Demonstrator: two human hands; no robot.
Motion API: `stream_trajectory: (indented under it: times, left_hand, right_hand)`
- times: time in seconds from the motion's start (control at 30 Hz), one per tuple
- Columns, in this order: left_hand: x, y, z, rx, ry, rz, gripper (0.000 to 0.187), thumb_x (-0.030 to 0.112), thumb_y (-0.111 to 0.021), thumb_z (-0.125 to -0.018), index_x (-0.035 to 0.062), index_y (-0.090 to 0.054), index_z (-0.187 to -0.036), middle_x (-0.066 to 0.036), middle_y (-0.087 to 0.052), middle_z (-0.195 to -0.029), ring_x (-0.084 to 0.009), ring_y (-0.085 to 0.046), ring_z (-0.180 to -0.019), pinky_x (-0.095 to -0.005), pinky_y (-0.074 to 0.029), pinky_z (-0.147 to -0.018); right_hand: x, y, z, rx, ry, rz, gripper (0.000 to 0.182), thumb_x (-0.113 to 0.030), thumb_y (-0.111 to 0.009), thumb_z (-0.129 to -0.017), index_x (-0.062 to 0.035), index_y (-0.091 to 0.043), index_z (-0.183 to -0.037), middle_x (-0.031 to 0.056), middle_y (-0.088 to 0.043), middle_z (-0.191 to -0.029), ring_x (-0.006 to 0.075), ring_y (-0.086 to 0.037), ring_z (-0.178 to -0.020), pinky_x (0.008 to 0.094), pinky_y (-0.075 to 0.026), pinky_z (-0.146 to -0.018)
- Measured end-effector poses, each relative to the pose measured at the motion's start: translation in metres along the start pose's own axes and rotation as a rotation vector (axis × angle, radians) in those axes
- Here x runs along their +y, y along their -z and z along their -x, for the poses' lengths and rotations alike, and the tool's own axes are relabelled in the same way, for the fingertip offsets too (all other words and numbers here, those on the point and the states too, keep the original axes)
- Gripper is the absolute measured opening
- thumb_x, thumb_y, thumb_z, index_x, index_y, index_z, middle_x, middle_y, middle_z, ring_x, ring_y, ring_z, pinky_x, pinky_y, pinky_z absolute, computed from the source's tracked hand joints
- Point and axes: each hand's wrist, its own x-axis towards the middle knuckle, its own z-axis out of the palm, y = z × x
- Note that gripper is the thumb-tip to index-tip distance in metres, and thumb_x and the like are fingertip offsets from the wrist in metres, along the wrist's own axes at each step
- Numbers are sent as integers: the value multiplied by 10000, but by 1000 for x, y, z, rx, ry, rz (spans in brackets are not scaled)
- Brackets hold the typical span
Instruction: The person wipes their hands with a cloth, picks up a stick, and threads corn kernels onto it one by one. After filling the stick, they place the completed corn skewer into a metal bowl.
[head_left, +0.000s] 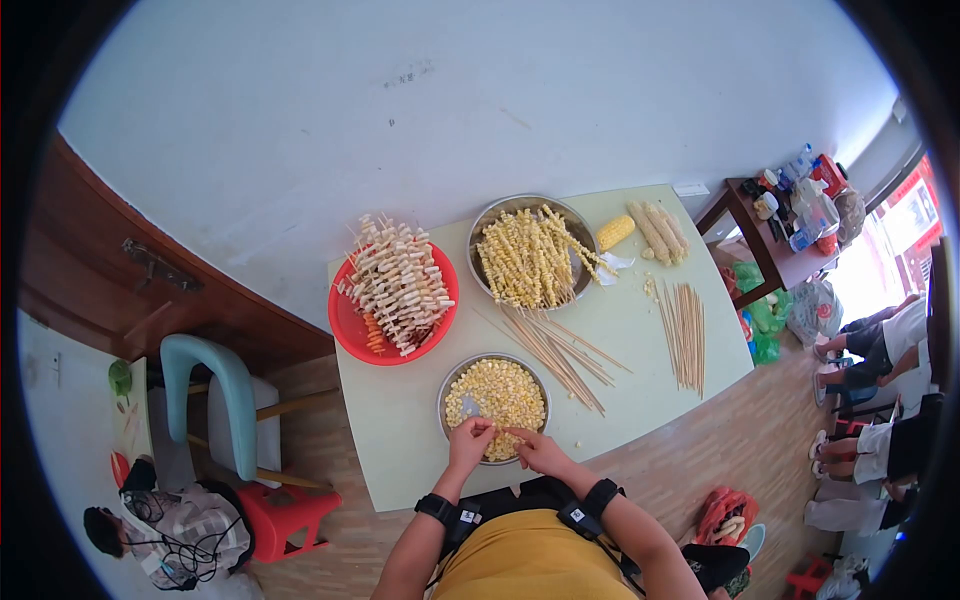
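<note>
Over the near rim of a steel bowl (541,388) of loose corn kernels (505,385), my two hands are close together. My left hand (470,443) is pinched, thumb against fingertips. My right hand (538,450) is closed too, its index finger pointing toward the left fingertips. Whatever is between the fingers is too small to make out. Beyond the bowl lie loose wooden skewers (562,352). A larger steel bowl (480,225) at the back holds many skewers threaded with corn kernels (525,255).
A red basin (345,330) at the left holds skewers of whitish pieces (395,285). More bare skewers (684,340), a corn cob (615,232) and stripped cobs (660,232) lie right. A blue chair (210,390) stands left; several people sit around the room.
</note>
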Motion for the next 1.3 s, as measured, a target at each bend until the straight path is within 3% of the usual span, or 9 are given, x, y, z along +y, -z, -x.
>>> stream_trajectory:
  times: [0.47,0.53,0.67,0.97,1.07,1.13,1.17,1.23,1.3]
  left_hand:
    - [12,-2,3,-46,53,81,131,96,-582,-776,-7,-570,-856,-73,-614,-731,-121,-603,-679,-217,-463,-586]
    - [20,-2,5,-9,256,308,163,157,-554,-809,1,-576,-848,-67,-617,-755,-121,-603,-711,-206,-450,-597]
    - [16,1,1,-17,311,258,201,215,-558,-809,21,-582,-855,-60,-619,-785,-98,-594,-700,-182,-427,-586]
    - [17,3,1,-194,636,449,126,192,-616,-755,77,-577,-788,22,-548,-645,-56,-503,-532,-158,-381,-485]
    - [19,0,2,-181,611,431,142,202,-625,-747,77,-578,-794,20,-556,-664,-65,-520,-552,-168,-384,-484]
    - [21,-1,0,-37,314,269,144,179,-626,-738,59,-575,-798,-4,-571,-670,-95,-543,-567,-213,-414,-491]
    - [20,2,-2,-36,314,269,144,179,-626,-738,59,-575,-798,-4,-571,-670,-95,-543,-567,-213,-414,-491]
    - [22,14,-8,152,-69,-452,135,151,-602,-729,47,-576,-812,-56,-569,-650,-188,-571,-597,-287,-458,-575]
    - [32,24,-13,150,-44,-624,134,99,-575,-706,75,-577,-838,-96,-563,-740,-229,-572,-655,-321,-458,-606]
  right_hand:
    - [-2,-1,0,32,20,-29,379,-182,-425,-854,-175,-410,-1233,13,-496,-532,86,-457,-471,236,-395,-477]
    - [-6,0,1,29,21,-35,380,-183,-426,-855,-171,-406,-1234,12,-497,-536,85,-456,-473,235,-394,-476]
    - [-7,-2,2,26,41,-53,376,-185,-426,-856,-154,-408,-1230,9,-501,-545,82,-454,-479,233,-390,-476]
    - [-5,-3,1,24,65,-49,365,-174,-420,-861,-146,-415,-1225,4,-492,-544,74,-435,-491,228,-377,-485]
    - [-12,-2,4,62,85,-85,371,-170,-422,-860,-164,-414,-1231,3,-491,-540,74,-440,-494,228,-379,-486]
    - [-6,-3,-1,98,104,-94,376,-171,-421,-860,-177,-409,-1236,3,-492,-539,75,-442,-488,231,-382,-485]
    - [-2,-3,-3,137,122,-103,381,-172,-420,-860,-189,-405,-1240,3,-493,-538,77,-443,-482,234,-385,-483]
    - [4,0,-5,122,89,-85,382,-178,-419,-861,-201,-401,-1243,0,-491,-535,74,-433,-462,229,-383,-465]
    - [5,1,-4,106,57,-67,384,-184,-417,-862,-212,-398,-1245,-4,-489,-532,71,-424,-442,225,-380,-446]
